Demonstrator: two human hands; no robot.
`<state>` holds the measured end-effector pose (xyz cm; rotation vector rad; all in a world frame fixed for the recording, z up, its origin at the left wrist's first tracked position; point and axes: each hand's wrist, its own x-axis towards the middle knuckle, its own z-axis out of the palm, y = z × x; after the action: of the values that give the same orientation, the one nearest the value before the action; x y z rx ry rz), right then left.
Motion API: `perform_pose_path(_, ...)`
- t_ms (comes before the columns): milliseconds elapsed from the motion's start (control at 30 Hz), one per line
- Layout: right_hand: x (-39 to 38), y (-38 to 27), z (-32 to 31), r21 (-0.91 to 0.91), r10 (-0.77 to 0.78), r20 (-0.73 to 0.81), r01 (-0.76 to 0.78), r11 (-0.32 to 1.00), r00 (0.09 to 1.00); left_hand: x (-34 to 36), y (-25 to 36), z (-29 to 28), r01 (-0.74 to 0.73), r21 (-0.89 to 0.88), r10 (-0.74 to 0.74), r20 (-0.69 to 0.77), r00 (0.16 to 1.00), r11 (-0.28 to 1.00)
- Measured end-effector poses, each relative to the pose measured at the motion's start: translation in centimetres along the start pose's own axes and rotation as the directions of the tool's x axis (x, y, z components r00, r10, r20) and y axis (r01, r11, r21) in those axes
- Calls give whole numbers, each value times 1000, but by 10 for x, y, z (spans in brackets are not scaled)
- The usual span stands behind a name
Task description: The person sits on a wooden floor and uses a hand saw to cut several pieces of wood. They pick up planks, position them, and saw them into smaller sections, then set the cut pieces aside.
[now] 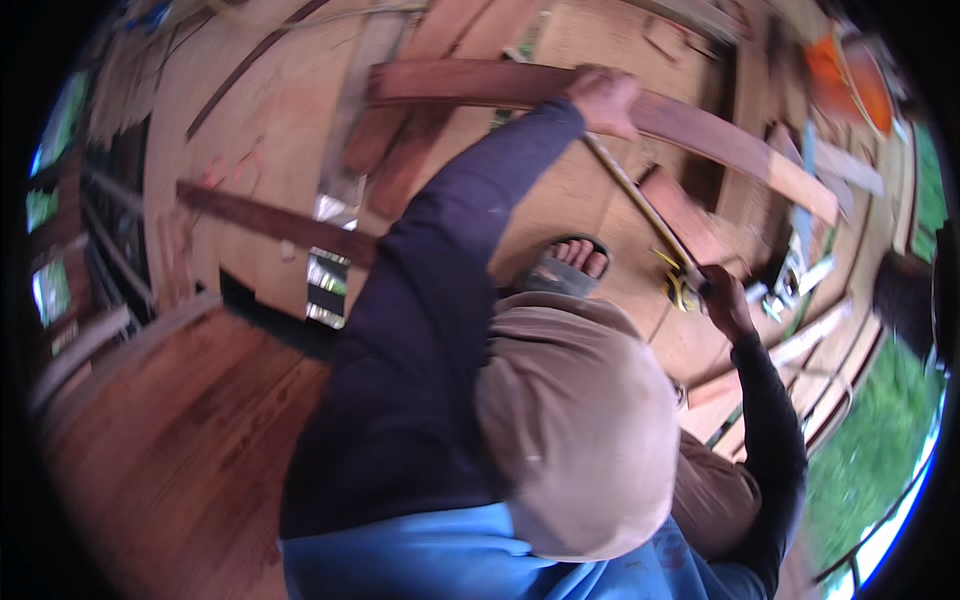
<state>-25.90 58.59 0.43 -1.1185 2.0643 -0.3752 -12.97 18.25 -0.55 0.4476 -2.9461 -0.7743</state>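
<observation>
My left hand (605,100) is wrapped over the upper edge of a long reddish-brown wooden board (460,84). Lower right, my closed right hand (727,303) grips the near end of a long, thin, pale bar (640,200), which slants up to the board beside my left hand. Blur hides what kind of bar it is. Right beside my right fist sits a yellow-and-black tape measure (682,290); I cannot tell whether the hand touches it.
My sandalled foot (568,267) rests on plywood sheeting (530,225). Nearby lie a short wood block (685,215) and a narrow dark plank (280,222). An orange bucket (850,85) stands at upper right, above metal tools (790,275). Gaps open between boards, one near a slatted opening (327,285).
</observation>
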Motion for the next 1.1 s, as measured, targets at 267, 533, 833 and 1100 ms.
perform_pose_path(267,-4,-9,-21,124,94,-84,-83,989,992,-7,6,-18,51,-1,-51,74,996,999)
perform_pose_path(533,-54,67,-64,170,321,-394,-275,946,861,52,35,-1,136,-101,-112,212,971,986)
perform_pose_path(833,-96,168,-43,81,502,-573,-565,821,648,114,69,43,155,-14,-149,214,965,988)
perform_pose_path(1100,-97,198,-50,25,454,-506,-513,858,734,109,83,52,174,68,-183,164,969,982)
